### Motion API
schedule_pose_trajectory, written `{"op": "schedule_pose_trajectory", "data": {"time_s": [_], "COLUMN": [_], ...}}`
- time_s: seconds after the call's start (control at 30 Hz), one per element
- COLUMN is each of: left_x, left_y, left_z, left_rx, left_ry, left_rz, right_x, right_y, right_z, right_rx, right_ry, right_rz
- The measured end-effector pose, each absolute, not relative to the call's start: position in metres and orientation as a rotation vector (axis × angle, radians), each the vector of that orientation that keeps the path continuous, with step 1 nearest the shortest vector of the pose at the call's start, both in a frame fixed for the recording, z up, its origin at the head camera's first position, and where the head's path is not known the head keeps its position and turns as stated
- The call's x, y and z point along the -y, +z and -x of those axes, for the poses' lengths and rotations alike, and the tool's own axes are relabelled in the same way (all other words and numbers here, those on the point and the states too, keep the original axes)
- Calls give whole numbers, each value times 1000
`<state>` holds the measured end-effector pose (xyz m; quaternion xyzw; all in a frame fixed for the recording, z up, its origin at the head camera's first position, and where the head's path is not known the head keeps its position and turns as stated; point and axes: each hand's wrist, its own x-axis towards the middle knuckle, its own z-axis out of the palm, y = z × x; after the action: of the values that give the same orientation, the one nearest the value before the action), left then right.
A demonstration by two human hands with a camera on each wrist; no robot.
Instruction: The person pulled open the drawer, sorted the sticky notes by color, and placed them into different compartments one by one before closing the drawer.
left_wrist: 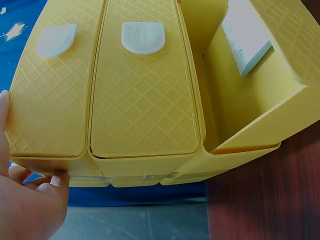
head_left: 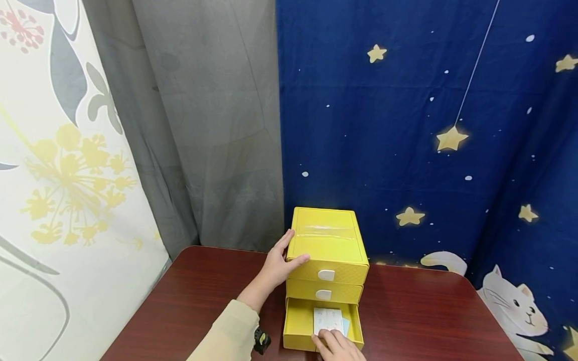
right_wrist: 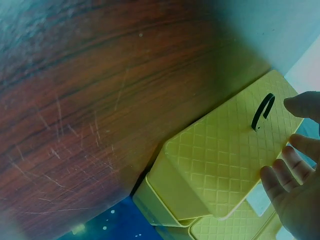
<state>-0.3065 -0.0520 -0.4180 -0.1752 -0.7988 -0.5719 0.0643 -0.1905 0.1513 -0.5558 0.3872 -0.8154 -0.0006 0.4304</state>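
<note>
A yellow three-drawer box (head_left: 327, 245) stands on the table, its bottom drawer (head_left: 298, 321) pulled out. In that drawer lie a white paper pad (head_left: 327, 319) and a light blue piece (head_left: 346, 326) partly under it. My left hand (head_left: 277, 265) rests against the box's upper left side, thumb near the top front corner. My right hand (head_left: 338, 346) is at the open drawer's front rim, fingers slightly bent and thumb apart. In the right wrist view, a black loop (right_wrist: 262, 112) sits on the drawer's patterned front. The two upper drawers, with white tabs (left_wrist: 143, 37), are closed.
The reddish-brown table (head_left: 424, 316) extends on both sides of the box. Behind it hang a grey curtain (head_left: 217, 125) and a blue star-patterned curtain (head_left: 384, 140). A white floral cloth (head_left: 77, 200) hangs at the left. A black band (head_left: 262, 341) is on my left wrist.
</note>
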Motion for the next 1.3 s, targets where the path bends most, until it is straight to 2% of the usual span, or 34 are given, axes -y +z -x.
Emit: {"op": "schedule_pose_trajectory", "data": {"time_s": [0.43, 1.3], "left_x": [52, 52], "left_y": [-418, -418], "left_z": [307, 305], "left_rx": [2416, 2416], "left_ry": [-1710, -1716], "left_rz": [531, 529], "right_x": [-151, -148], "right_y": [-556, -541], "right_z": [193, 199], "right_rx": [2123, 2369], "right_ry": [-32, 12], "right_rz": [-871, -895]}}
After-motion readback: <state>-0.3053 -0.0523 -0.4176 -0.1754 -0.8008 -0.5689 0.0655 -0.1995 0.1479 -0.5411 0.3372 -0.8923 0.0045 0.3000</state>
